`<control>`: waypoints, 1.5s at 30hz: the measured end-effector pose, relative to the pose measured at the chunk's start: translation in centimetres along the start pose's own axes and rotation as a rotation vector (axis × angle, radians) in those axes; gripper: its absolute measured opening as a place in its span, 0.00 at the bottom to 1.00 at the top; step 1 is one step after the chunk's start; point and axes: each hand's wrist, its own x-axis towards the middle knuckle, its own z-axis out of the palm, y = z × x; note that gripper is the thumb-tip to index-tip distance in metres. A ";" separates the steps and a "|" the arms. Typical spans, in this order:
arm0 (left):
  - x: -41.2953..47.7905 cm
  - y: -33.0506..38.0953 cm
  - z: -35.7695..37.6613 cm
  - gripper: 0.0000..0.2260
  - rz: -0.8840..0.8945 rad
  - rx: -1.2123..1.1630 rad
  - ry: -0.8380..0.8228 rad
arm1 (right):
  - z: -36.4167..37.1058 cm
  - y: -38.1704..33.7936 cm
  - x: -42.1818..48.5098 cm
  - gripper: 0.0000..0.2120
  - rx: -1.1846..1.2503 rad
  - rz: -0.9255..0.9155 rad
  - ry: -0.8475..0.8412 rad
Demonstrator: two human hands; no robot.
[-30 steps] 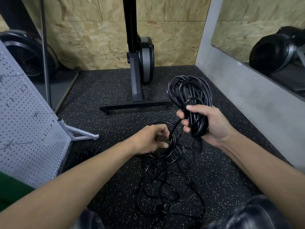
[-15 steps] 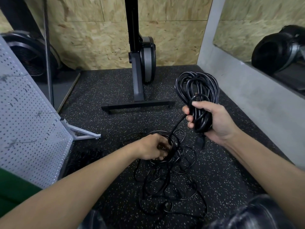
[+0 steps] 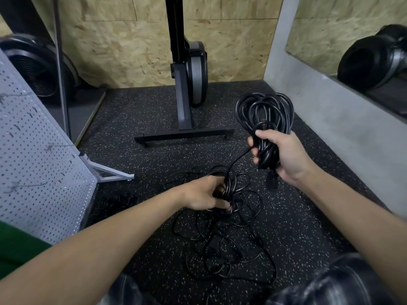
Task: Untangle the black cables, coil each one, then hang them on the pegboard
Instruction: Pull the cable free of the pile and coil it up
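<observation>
While the right hand [image 3: 284, 157] clamps the cable coil [image 3: 264, 111] in its grip and the left hand [image 3: 204, 194] grip clutches the tangled cables [image 3: 220, 238], hauling the linking strand [image 3: 239, 160] could tighten knots.

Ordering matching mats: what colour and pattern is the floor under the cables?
The floor is black with fine pale speckles, seen best in the head view.

Wears a green sleeve [image 3: 19, 245] high on the left arm. Shows left forearm [image 3: 114, 241] and right forearm [image 3: 352, 219] bare to the wrists. Clad in dark trousers [image 3: 343, 282], faintly glossy, creased at both knees.
</observation>
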 end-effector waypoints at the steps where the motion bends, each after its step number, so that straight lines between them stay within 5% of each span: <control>1: -0.1 0.2 0.1 0.14 -0.005 -0.008 -0.019 | -0.2 0.1 0.0 0.09 -0.061 -0.016 -0.007; 11: 0.2 -0.3 -0.5 0.11 -0.011 -0.210 0.040 | -0.1 1.2 -0.8 0.06 -0.671 -0.118 -0.166; 22: -0.3 -0.3 -1.7 0.34 -0.015 -0.243 -0.005 | 0.0 1.8 -0.8 0.05 -0.634 -0.062 -0.172; 26: -0.6 -0.1 -1.3 0.41 0.051 -0.058 0.064 | -0.1 1.6 -0.7 0.14 -0.586 -0.044 -0.159; 29: -0.7 0.0 -1.4 0.34 0.094 0.071 0.154 | -0.1 1.8 -0.8 0.17 -0.586 -0.027 -0.177; 35: -0.9 1.5 -1.5 0.16 0.134 0.049 0.328 | 0.7 2.6 -1.2 0.05 -0.643 -0.023 -0.241; 42: -0.4 2.1 -1.2 0.18 0.121 0.047 0.412 | 1.3 2.9 -0.3 0.18 -0.643 0.066 -0.206; 45: -0.2 2.2 -1.3 0.16 0.105 0.034 0.409 | 1.5 2.9 0.1 0.15 -0.642 0.082 -0.211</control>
